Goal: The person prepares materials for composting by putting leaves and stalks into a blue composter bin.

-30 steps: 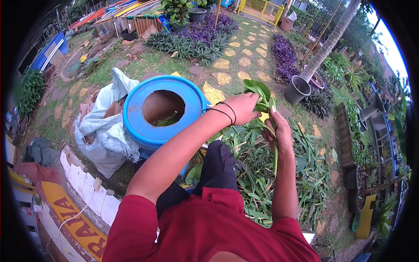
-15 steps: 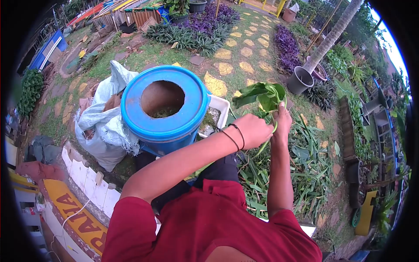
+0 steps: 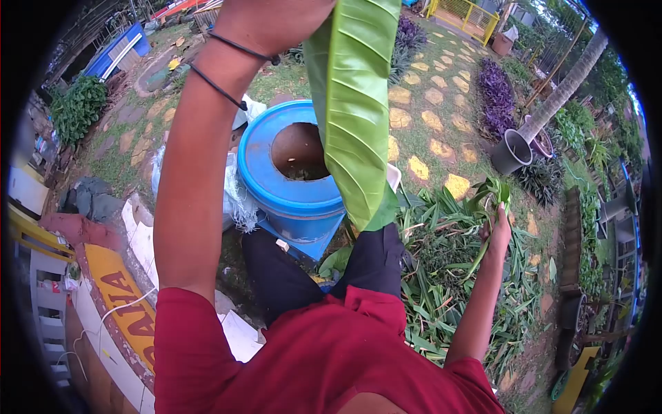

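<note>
My left hand point(image 3: 283, 21), with black bands at the wrist, is raised close to the camera at the top edge. A large green leaf point(image 3: 358, 96) with pale veins hangs down from it; the fingertips are hidden or cut off. My right hand point(image 3: 499, 231) is out to the right, closed around a bunch of green leaves point(image 3: 492, 192) with a stalk pointing down. A blue drum point(image 3: 256, 162) with a round hole in its lid stands in front of me, partly behind the hanging leaf. Under my right hand lies a heap of cut leaves point(image 3: 441, 241).
A white woven sack point(image 3: 241, 200) sits left of the drum, mostly behind my left arm. Beyond are a grass path with yellow stones point(image 3: 418, 168), purple plants point(image 3: 496, 96) and a grey pot point(image 3: 512, 153) at a leaning trunk. A yellow lettered board point(image 3: 121, 297) lies lower left.
My hands were together at the leaf bunch and are now apart. The left has risen up and left with a large leaf; the right has moved right and down with the rest.
</note>
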`<state>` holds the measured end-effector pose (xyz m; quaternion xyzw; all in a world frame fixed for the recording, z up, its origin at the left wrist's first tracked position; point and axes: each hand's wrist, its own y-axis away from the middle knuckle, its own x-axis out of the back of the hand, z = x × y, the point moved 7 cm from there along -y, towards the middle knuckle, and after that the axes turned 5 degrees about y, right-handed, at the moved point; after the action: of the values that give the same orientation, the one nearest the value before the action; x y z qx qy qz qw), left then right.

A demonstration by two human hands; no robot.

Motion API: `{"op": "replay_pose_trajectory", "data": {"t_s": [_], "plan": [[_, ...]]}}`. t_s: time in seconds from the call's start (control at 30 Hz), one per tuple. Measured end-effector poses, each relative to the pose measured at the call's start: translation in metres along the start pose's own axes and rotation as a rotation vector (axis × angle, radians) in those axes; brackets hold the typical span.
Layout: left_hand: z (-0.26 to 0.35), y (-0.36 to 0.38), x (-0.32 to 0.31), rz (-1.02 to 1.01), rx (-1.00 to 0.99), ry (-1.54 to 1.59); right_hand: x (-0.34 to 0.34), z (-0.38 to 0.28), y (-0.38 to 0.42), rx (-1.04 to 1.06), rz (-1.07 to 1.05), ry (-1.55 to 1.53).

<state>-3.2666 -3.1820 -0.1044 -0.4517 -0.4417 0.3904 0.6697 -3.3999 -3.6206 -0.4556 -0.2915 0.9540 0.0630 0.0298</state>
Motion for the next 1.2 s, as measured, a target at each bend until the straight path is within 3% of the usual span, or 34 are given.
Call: {"op": "replay_pose_trajectory", "data": {"t_s": [0.1, 0.2, 0.33, 0.4, 0.47, 0.53, 0.6, 0.7, 0.77, 0.83, 0.87, 0.93, 1.03, 1.2], "plan": [[-0.009, -0.003, 0.034, 0.054, -0.132, -0.185, 0.003, 0.011, 0.0, -0.008, -0.031, -0.112], [-0.012, 0.009, 0.045, 0.099, 0.132, -0.345, 0.0, 0.013, 0.001, 0.0, -0.087, -0.134], [-0.033, 0.028, 0.057, 0.161, 0.091, -0.411, -0.009, -0.006, 0.012, 0.022, -0.11, -0.154], [-0.082, 0.062, 0.056, 0.106, 0.291, -0.299, -0.015, -0.024, 0.023, 0.037, -0.112, -0.173], [-0.112, 0.103, 0.038, 0.01, 0.346, -0.366, -0.024, -0.039, 0.032, 0.059, -0.151, -0.138], [-0.147, 0.154, 0.02, -0.142, 0.571, -0.296, -0.033, -0.06, 0.043, 0.086, -0.166, -0.111], [-0.156, 0.194, 0.01, -0.194, 0.659, -0.318, -0.048, -0.078, 0.047, 0.153, -0.311, -0.042], [-0.164, 0.213, 0.007, -0.251, 0.613, -0.214, -0.073, -0.117, 0.064, 0.261, -0.43, 0.067], [-0.143, 0.183, 0.013, -0.156, 0.674, -0.065, -0.089, -0.14, 0.074, 0.324, -0.477, 0.088], [-0.118, 0.139, 0.041, 0.158, 0.391, -0.126, -0.105, -0.156, 0.087, 0.352, -0.425, 0.021], [-0.117, 0.126, 0.044, 0.17, 0.392, -0.131, -0.11, -0.159, 0.088, 0.356, -0.436, 0.027], [-0.103, 0.098, 0.057, 0.3, 0.146, -0.196, -0.119, -0.162, 0.087, 0.345, -0.424, -0.071], [-0.113, 0.095, 0.048, 0.301, 0.106, -0.313, -0.135, -0.158, 0.105, 0.292, -0.467, -0.133], [-0.148, 0.158, 0.019, 0.126, 0.274, -0.356, -0.152, -0.177, 0.127, 0.333, -0.554, -0.03]]}}
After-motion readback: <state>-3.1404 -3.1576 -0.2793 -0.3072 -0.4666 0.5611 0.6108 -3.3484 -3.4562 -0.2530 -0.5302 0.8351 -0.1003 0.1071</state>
